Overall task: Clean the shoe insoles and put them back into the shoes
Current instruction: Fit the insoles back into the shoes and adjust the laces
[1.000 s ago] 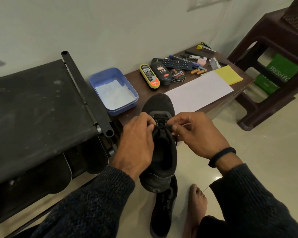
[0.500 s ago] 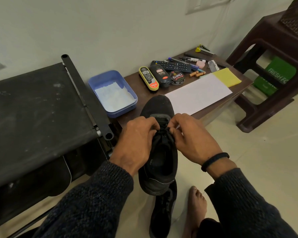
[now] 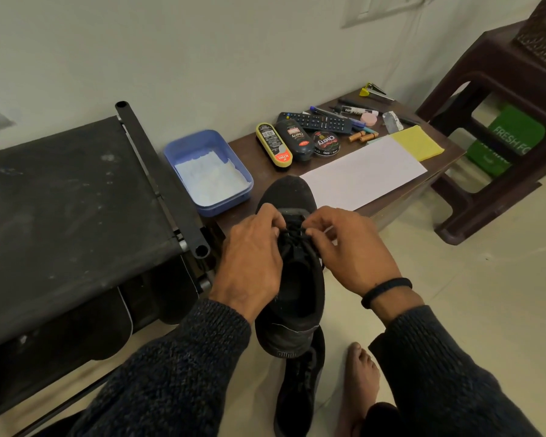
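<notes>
A black sneaker (image 3: 292,197) is held up in front of me, toe resting against the low brown table (image 3: 252,146), heel towards me. My left hand (image 3: 252,257) pinches the black laces on the shoe's left side. My right hand (image 3: 349,247) pinches the laces on the right side, fingertips almost meeting the left ones over the tongue. The shoe's opening (image 3: 297,288) is dark; I cannot tell whether an insole lies inside. A second black sneaker (image 3: 300,389) lies on the floor below, partly hidden by the held one.
On the table lie a blue tub of white powder (image 3: 208,171), a white paper sheet (image 3: 363,171), a yellow cloth (image 3: 418,141), polish tins and brush (image 3: 273,145), and a remote (image 3: 316,121). A black fabric shoe rack (image 3: 63,209) stands left, a brown plastic stool (image 3: 498,127) right. My bare foot (image 3: 361,373) rests on the tiled floor.
Both hands have closed in a little on the laces near the tongue; the shoe stays in about the same place.
</notes>
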{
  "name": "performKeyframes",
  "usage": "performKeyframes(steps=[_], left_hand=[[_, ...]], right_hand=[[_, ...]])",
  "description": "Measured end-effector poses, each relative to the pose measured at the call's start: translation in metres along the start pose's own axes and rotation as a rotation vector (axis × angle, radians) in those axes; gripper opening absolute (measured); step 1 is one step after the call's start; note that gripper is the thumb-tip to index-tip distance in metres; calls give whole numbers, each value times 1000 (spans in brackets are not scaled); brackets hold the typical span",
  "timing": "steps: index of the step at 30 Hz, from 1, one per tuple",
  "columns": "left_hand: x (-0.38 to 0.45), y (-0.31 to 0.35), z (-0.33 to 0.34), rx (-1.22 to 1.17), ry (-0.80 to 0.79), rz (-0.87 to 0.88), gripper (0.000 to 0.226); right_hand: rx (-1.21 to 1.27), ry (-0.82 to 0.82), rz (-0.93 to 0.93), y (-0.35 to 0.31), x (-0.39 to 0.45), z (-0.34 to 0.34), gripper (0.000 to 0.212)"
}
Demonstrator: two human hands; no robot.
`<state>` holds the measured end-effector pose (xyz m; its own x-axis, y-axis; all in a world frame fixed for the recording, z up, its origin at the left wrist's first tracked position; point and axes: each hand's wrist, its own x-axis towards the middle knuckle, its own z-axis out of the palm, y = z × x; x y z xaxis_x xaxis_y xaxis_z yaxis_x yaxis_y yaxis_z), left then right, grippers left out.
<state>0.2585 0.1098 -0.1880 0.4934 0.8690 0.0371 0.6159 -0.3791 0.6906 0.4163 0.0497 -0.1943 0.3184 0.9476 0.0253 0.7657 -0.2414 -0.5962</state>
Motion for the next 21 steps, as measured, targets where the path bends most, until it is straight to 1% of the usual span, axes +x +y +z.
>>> performKeyframes(steps=[3,5,8,13,15,17,21], left_hand=[[0,-2,2,59,-9,7,23],[0,-4,2,90,-10,37,24],[1,-5,0,105,-35,102,22],[4,-3,-4,89,-53,135,9],[3,-1,-1,123,-65,155,7],[2,-1,3,127,-41,154,10],[-1,0,8,47,44,87,11]], right_hand=[[-61,44,-28,-2,2,6,7],[-87,24,-42,-2,3,8,8],[-99,-10,-59,-3,1,7,8],[-36,26,-78,-3,-1,5,11],[-21,28,-76,0,-2,4,12],[-2,18,-66,1,-2,3,12],[51,-4,-21,4,-2,2,11]])
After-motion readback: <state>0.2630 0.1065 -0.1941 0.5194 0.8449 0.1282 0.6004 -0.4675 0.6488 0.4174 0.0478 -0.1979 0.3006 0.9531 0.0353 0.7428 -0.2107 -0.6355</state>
